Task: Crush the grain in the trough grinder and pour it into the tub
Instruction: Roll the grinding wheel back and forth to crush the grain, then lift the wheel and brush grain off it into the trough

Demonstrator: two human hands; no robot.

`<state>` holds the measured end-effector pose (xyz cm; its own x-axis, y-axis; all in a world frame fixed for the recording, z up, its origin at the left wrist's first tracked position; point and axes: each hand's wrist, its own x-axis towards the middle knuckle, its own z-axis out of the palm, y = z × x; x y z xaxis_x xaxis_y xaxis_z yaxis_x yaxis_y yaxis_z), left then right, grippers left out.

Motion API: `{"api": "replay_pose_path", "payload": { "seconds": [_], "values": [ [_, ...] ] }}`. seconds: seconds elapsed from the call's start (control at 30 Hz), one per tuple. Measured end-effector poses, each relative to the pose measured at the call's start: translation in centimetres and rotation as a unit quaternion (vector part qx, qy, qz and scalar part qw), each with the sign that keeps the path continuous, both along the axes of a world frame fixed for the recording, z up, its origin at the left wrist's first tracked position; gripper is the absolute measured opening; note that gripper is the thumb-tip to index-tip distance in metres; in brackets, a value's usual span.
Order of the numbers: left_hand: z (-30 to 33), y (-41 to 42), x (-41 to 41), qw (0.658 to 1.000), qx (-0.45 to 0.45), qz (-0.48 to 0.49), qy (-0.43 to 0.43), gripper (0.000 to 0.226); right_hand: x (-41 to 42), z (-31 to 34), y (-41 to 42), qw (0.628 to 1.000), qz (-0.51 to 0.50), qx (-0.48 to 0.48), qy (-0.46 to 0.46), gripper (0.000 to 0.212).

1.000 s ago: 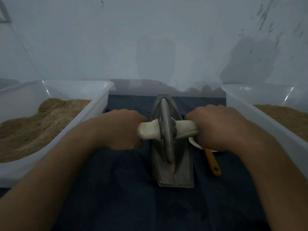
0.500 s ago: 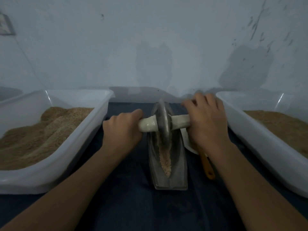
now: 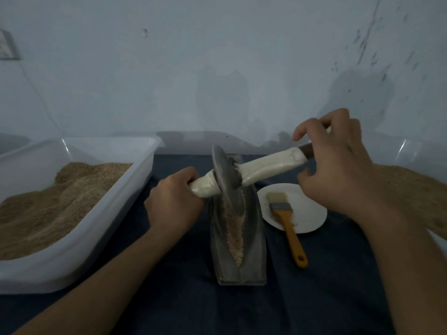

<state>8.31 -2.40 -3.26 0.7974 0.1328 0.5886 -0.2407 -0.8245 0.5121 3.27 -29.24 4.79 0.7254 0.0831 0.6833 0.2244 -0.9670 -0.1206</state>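
The grinder trough (image 3: 238, 240) sits on the dark tabletop (image 3: 326, 298) between our arms, with a line of crushed grain (image 3: 234, 234) along its groove. We judge the trough to be heavy, stiff metal with smooth sides, best taken by its long walls with both hands when it is time to pour. The wheel (image 3: 226, 178) is tilted, its lower edge in the groove, and looks heavy too; its white handle (image 3: 268, 168) is the natural hold. Our left hand (image 3: 175, 207) wraps the left end of the handle in a full grip. Our right hand (image 3: 336, 165) hovers at the raised right end, fingers loosely spread, holding nothing firmly. A tub (image 3: 79, 240) of grain stands to the left, and a brush (image 3: 286, 222) lies on a plate (image 3: 312, 213) to the right.
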Motion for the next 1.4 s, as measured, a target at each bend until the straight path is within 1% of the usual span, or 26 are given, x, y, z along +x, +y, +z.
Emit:
{"api": "replay_pose_path", "payload": {
  "seconds": [0.07,0.13,0.2,0.23,0.27,0.3,0.33,0.37,0.4,0.43,0.47,0.5,0.53,0.6,0.7,0.8,0.9,1.0,1.07,1.13,1.17,1.27,1.33,1.4],
  "values": [
    [-0.1,-0.2,0.1,1.0,-0.015,0.007,0.025,0.025,-0.1,-0.1,0.4,1.0,-0.005,-0.003,-0.019,0.064],
    [-0.2,-0.3,0.2,0.998,-0.031,0.013,0.044,0.024,-0.2,-0.1,0.7,0.998,0.007,0.027,-0.06,0.068],
    [-0.4,-0.2,0.2,0.997,-0.048,0.01,0.057,0.024,-0.1,-0.2,0.5,0.995,0.001,0.06,-0.075,0.062],
    [-0.4,-0.2,0.1,0.997,-0.053,0.011,0.062,0.025,-0.1,-0.3,0.2,0.996,-0.018,0.07,-0.058,0.053],
    [-0.4,-0.1,0.1,0.996,-0.057,0.014,0.066,0.025,0.0,-0.3,-0.2,0.996,-0.046,0.073,-0.019,0.039],
    [-0.4,-0.1,0.1,0.996,-0.059,0.017,0.069,0.025,0.1,-0.3,-0.6,0.993,-0.079,0.069,0.05,0.024],
    [-0.4,-0.1,0.1,0.995,-0.062,0.019,0.073,0.024,0.1,-0.3,-0.8,0.981,-0.111,0.052,0.148,0.021],
    [-0.4,-0.1,0.1,0.995,-0.066,0.02,0.076,0.023,0.0,-0.4,-0.7,0.955,-0.129,0.024,0.265,0.03],
    [-0.5,-0.2,0.1,0.994,-0.069,0.019,0.079,0.022,0.0,-0.6,-0.5,0.915,-0.133,-0.001,0.381,0.038],
    [-0.5,-0.2,0.1,0.994,-0.071,0.017,0.082,0.022,-0.1,-0.9,-0.1,0.871,-0.127,-0.019,0.474,0.043],
    [-0.5,-0.3,0.1,0.994,-0.072,0.014,0.086,0.021,-0.2,-1.2,0.5,0.835,-0.117,-0.033,0.536,0.047],
    [-0.5,-0.4,0.1,0.993,-0.073,0.013,0.09,0.021,-0.3,-1.5,0.9,0.813,-0.106,-0.044,0.571,0.049],
    [-0.5,-0.4,0.1,0.993,-0.074,0.016,0.094,0.021,-0.3,-1.7,1.2,0.803,-0.094,-0.051,0.586,0.051],
    [-0.5,-0.5,-0.1,0.992,-0.075,0.023,0.098,0.021,-0.3,-1.8,1.7,0.788,-0.083,-0.05,0.608,0.05],
    [-0.5,-0.5,-0.3,0.991,-0.084,0.023,0.101,0.023,-0.5,-1.6,2.1,0.774,-0.076,-0.021,0.629,0.042],
    [-0.4,-0.6,-0.4,0.99,-0.094,0.017,0.104,0.023,-0.8,-1.3,2.3,0.788,-0.082,0.003,0.61,0.034],
    [-0.3,-0.6,-0.3,0.99,-0.098,0.012,0.105,0.022,-1.0,-0.8,2.3,0.82,-0.094,0.025,0.565,0.031],
    [-0.4,-0.6,-0.3,0.989,-0.102,0.009,0.103,0.023,-1.1,-0.2,2.3,0.882,-0.105,0.008,0.46,0.027],
    [-0.5,-0.6,-0.2,0.989,-0.107,0.006,0.103,0.022,-1.2,0.0,2.3,0.914,-0.102,-0.02,0.391,0.021],
    [-0.6,-0.6,0.1,0.988,-0.116,0.006,0.1,0.022,-1.1,-0.1,2.3,0.936,-0.096,-0.022,0.339,0.016],
    [-0.6,-0.6,0.2,0.988,-0.119,0.005,0.098,0.022,-1.1,-0.2,2.4,0.946,-0.093,-0.012,0.309,0.018],
    [-0.8,-0.5,0.4,0.987,-0.129,-0.002,0.09,0.021,-0.4,-0.4,2.8,0.981,-0.08,0.023,0.176,0.024],
    [-0.9,-0.3,0.4,0.986,-0.138,-0.008,0.088,0.021,-0.1,-0.6,3.4,0.993,-0.06,0.057,0.084,0.027],
    [-0.9,-0.2,0.5,0.985,-0.148,-0.014,0.085,0.02,0.3,-1.0,4.1,0.994,-0.026,0.103,0.023,0.032]
  ]
}}
